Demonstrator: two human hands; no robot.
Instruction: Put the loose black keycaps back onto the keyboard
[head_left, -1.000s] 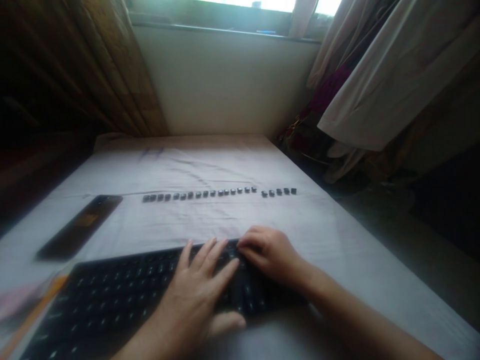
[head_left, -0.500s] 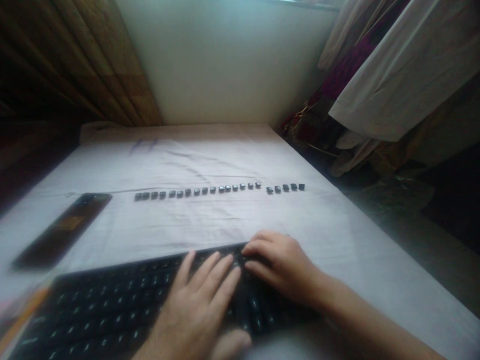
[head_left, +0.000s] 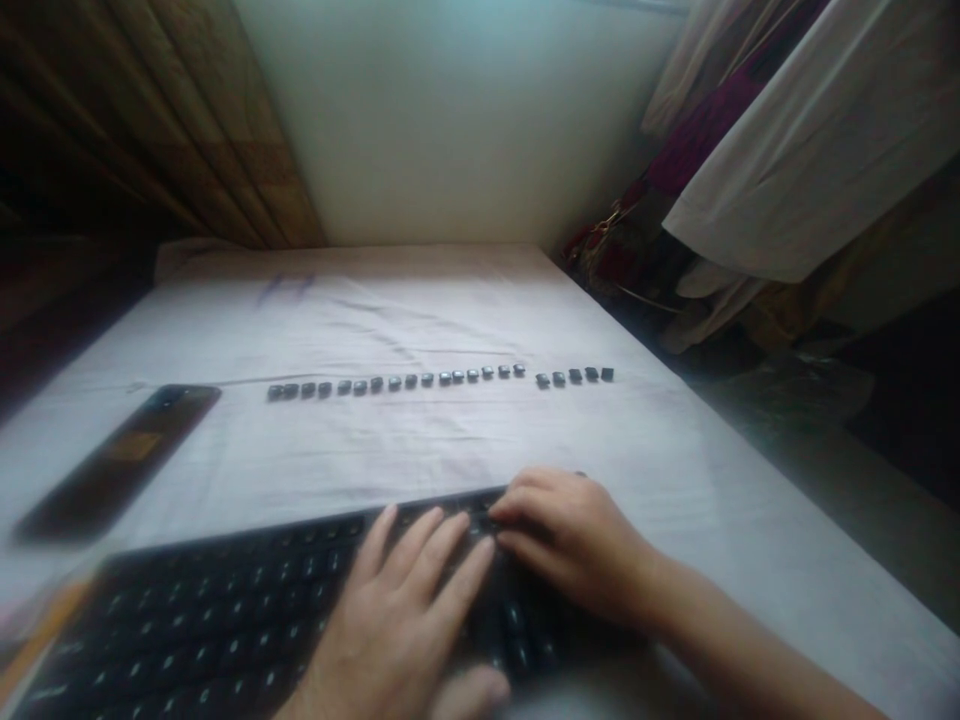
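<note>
A black keyboard [head_left: 187,610] lies at a slant across the front of the white cloth. My left hand [head_left: 409,600] rests on it palm down, with its fingers spread over the keys right of the middle. At the far edge, close by the left fingertips, my right hand [head_left: 566,535] is bent, its thumb and fingers drawn together on the upper keys. What those fingertips grip, if anything, is hidden. Beyond the keyboard runs a row of small black keycaps [head_left: 411,381], with a gap before several more keycaps [head_left: 575,376] at the right end.
A dark phone [head_left: 120,460] lies face down on the left. Something orange [head_left: 49,630] sits beside the keyboard's left end. The white cloth [head_left: 420,450] covers the bed-like surface, whose right edge drops away. Clothes [head_left: 795,170] hang at the right, and a curtain [head_left: 187,130] at the left.
Both hands have shifted very slightly to the right over the keyboard, the left index finger now closer to the right thumb. The keycap rows look the same.
</note>
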